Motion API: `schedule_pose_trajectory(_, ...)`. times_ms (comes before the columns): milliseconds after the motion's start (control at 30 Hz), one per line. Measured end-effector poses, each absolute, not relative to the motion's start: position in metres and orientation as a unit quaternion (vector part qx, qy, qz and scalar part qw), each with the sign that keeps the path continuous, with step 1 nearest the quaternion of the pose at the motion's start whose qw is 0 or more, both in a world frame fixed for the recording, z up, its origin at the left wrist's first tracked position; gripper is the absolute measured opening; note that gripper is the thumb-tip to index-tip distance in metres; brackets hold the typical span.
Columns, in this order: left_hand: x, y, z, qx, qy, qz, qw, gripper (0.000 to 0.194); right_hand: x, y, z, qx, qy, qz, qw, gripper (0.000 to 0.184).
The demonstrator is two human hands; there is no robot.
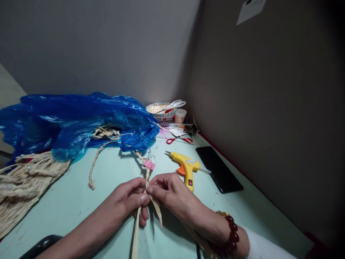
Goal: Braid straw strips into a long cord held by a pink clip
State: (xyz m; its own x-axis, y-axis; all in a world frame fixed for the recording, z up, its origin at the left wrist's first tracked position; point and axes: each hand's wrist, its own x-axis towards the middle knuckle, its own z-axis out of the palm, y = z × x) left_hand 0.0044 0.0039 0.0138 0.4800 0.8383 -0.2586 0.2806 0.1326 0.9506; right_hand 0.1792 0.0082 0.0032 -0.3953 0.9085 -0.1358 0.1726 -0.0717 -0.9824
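Pale dried-fibre strands (147, 174) run from a pink binder clip (149, 164) down between my two hands, where they look twisted or braided. My left hand (133, 199) pinches them from the left, thumb against the fingers. From the other side my right hand (167, 190) pinches the same strands, its fingertips close to the left ones. One loose end drops below the left hand, another hangs under the right. The exact crossing of the strands is hidden by my fingers. A beaded bracelet circles my right wrist.
Beyond my right hand lie a yellow glue gun (187, 165), a black phone or tablet (219, 169) and red-handled scissors (179, 140). A blue plastic bag (75, 118) holding fibre spreads along the back left. A woven fibre piece (35, 187) lies left; a basket (161, 117) and paper cup (180, 116) stand behind.
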Motion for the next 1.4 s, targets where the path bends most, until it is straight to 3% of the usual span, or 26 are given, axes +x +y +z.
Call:
schedule_pose_trajectory(67,0.004,0.008,0.008,0.577,0.413,0.236,0.664,0.012,0.18,0.009,0.003,-0.449,-0.611,0.575,0.308,0.019)
schedule_pose_trajectory(400,-0.004,0.016,-0.007,0.481,0.392,0.218,0.753,0.02,0.183,0.007,0.006,-0.462,-0.69,0.488,0.27,0.019)
schedule_pose_trajectory(500,-0.004,0.012,-0.007,0.579,0.429,0.201,0.664,0.02,0.181,0.001,0.006,-0.472,-0.728,0.42,0.264,0.022)
schedule_pose_trajectory(633,0.0,0.003,-0.002,0.751,0.496,0.186,0.394,0.022,0.18,-0.002,0.007,-0.478,-0.754,0.377,0.246,0.028)
schedule_pose_trajectory(733,0.005,-0.003,0.002,0.774,0.519,0.149,0.331,0.023,0.181,-0.002,0.01,-0.482,-0.768,0.348,0.24,0.029)
schedule_pose_trajectory(933,0.009,-0.003,0.002,0.668,0.548,0.261,0.432,0.023,0.182,0.0,0.01,-0.487,-0.779,0.31,0.244,0.025)
schedule_pose_trajectory(1100,0.012,0.009,-0.008,0.522,0.48,0.26,0.655,0.04,0.187,0.009,0.011,-0.462,-0.773,0.374,0.222,0.023)
schedule_pose_trajectory(1267,0.016,0.009,-0.019,0.503,0.479,0.272,0.666,0.038,0.193,0.013,0.024,-0.456,-0.755,0.441,0.167,0.023)
schedule_pose_trajectory(1400,0.017,0.007,-0.024,0.536,0.486,0.289,0.627,0.038,0.195,0.006,0.022,-0.469,-0.759,0.429,0.139,0.029)
